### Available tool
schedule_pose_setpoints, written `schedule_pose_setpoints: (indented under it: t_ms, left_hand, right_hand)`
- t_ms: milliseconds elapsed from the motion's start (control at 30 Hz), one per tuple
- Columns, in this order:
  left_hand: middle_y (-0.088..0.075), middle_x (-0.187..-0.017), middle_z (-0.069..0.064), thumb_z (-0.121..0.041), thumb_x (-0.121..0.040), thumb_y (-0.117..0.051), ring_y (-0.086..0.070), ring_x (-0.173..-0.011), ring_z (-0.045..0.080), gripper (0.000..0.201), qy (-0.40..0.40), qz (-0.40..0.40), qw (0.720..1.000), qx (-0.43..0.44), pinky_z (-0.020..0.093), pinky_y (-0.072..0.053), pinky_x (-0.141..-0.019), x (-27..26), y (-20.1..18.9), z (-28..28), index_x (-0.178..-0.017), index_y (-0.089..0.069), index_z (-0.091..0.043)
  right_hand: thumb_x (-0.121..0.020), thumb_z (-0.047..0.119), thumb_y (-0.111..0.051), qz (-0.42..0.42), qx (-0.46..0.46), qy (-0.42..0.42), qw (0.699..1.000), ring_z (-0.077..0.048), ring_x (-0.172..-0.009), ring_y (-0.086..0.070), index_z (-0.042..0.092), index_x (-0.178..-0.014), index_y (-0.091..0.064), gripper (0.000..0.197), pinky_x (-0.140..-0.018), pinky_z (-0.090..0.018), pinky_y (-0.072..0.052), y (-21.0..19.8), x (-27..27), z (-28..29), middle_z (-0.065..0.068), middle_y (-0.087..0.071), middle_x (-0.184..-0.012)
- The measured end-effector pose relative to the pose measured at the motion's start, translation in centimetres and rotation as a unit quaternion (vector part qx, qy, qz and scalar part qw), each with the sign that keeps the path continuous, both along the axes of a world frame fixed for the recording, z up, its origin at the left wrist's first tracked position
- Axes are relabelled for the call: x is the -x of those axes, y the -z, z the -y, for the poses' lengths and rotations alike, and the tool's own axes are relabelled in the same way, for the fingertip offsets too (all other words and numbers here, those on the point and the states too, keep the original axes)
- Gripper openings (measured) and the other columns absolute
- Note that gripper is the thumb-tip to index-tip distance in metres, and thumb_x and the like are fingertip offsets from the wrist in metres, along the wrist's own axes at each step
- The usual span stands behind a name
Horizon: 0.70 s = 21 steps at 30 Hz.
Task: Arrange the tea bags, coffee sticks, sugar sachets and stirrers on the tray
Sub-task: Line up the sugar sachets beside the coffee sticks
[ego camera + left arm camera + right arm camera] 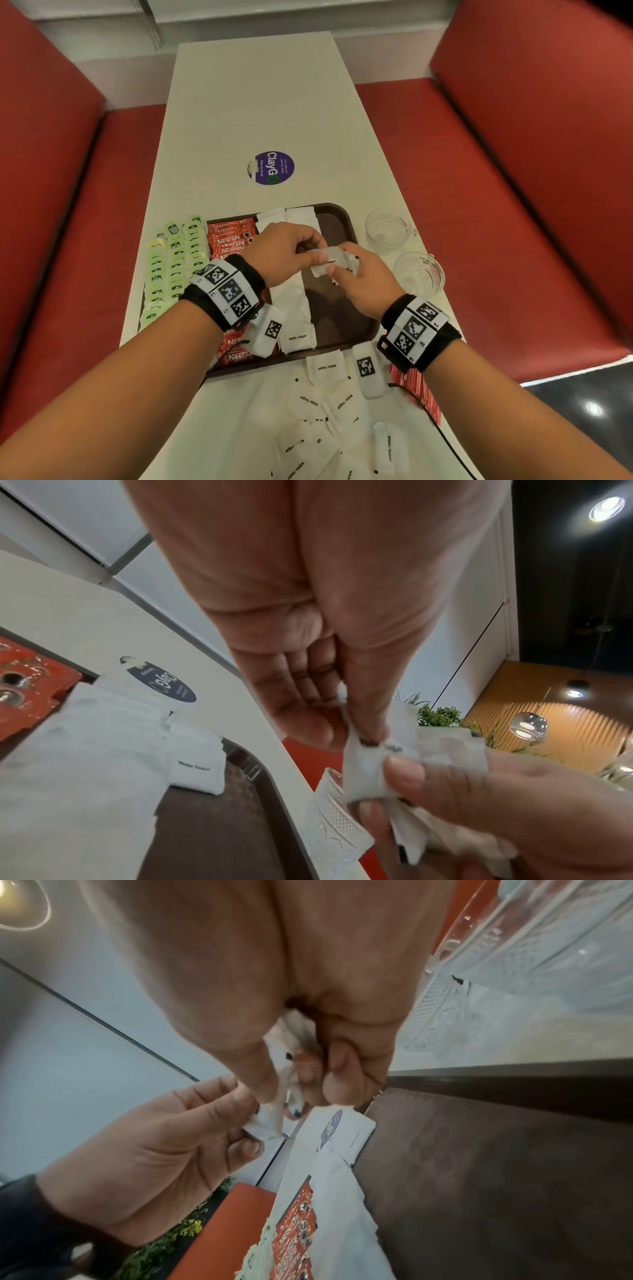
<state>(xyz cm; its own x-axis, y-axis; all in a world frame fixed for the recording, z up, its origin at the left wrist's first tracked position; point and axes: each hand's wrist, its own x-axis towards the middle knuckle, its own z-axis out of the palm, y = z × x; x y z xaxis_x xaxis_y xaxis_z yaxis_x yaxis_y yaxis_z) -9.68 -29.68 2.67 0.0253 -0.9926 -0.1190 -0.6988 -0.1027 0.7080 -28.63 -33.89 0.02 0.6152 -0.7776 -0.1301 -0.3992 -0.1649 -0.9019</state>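
1. Both hands meet above the brown tray (339,219); the left hand (277,251) reaches in from the left with its fingers (308,723) pinching one white sugar sachet (325,262).
2. The right hand (364,284) clenches a small bunch of sachets (291,1053), thumb pressing the shared sachet's near end.
3. That sachet lies roughly crosswise between the hands, above the tray.
4. Loose sachets (339,401) lie scattered on the near worktop (253,102).
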Motion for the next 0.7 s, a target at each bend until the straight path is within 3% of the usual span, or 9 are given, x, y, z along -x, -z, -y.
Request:
schedule_pose_setpoints:
  t_ms: [100,267,367,533,633,700]
  left_hand:
    - [-0.07,-0.084,-0.009,-0.028,-0.086,-0.075,-0.062,-0.079,0.006,0.005,0.013,0.035,0.999,-0.025,0.023,-0.049,-0.073,-0.5,-0.1,1.2,-0.091,-0.072,-0.029]
    - [-0.066,-0.084,-0.008,-0.031,-0.088,-0.073,-0.059,-0.081,0.014,0.009,-0.091,0.111,0.99,-0.012,0.028,-0.045,-0.075,-2.5,1.9,5.2,-0.093,-0.072,-0.024]
    - [-0.067,-0.09,-0.006,-0.031,-0.088,-0.073,-0.062,-0.088,0.017,0.01,-0.106,0.159,0.98,-0.054,0.029,-0.047,-0.077,-3.3,3.9,7.5,-0.094,-0.072,-0.024]
    - [-0.07,-0.107,-0.001,-0.03,-0.089,-0.07,-0.063,-0.097,0.021,0.016,-0.042,0.255,0.958,-0.127,0.037,-0.052,-0.089,-3.4,6.2,9.6,-0.103,-0.072,-0.024]
    - [-0.067,-0.113,-0.001,-0.032,-0.087,-0.073,-0.061,-0.104,0.023,0.022,-0.035,0.293,0.946,-0.134,0.039,-0.05,-0.093,-3.4,6.2,10.5,-0.108,-0.069,-0.028]
    - [-0.06,-0.118,0.001,-0.031,-0.085,-0.075,-0.058,-0.109,0.026,0.032,-0.018,0.316,0.942,-0.115,0.04,-0.048,-0.094,-3.4,6.3,11.0,-0.114,-0.064,-0.028]
  right_hand:
    - [-0.098,0.018,-0.059,-0.032,0.009,0.009,0.999,-0.009,-0.074,-0.059,0.018,-0.109,-0.061,0.011,-0.065,-0.021,-0.043,0.4,-0.3,0.8,0.005,-0.065,-0.086]
    - [-0.096,0.0,-0.042,-0.008,-0.098,0.052,0.994,-0.015,-0.069,-0.055,0.023,-0.115,-0.055,0.033,-0.061,-0.027,-0.046,0.7,0.0,1.1,-0.004,-0.068,-0.093]
    - [-0.098,0.0,-0.042,-0.015,-0.1,0.044,0.994,-0.011,-0.069,-0.059,0.027,-0.124,-0.05,0.038,-0.065,-0.025,-0.049,0.9,0.2,1.3,-0.005,-0.072,-0.099]
    - [-0.103,0.007,-0.047,-0.002,-0.115,0.044,0.992,-0.024,-0.062,-0.066,0.023,-0.116,-0.05,0.021,-0.06,-0.033,-0.056,1.6,0.2,1.6,-0.003,-0.076,-0.096]
    - [-0.102,0.014,-0.053,-0.018,-0.104,0.04,0.994,-0.031,-0.062,-0.068,0.022,-0.107,-0.054,0.01,-0.06,-0.035,-0.057,1.5,0.2,1.6,-0.011,-0.074,-0.08]
    - [-0.101,0.017,-0.055,-0.023,-0.098,0.039,0.994,-0.026,-0.055,-0.064,0.02,-0.107,-0.057,0.007,-0.058,-0.032,-0.054,1.4,0.3,1.6,-0.012,-0.071,-0.068]
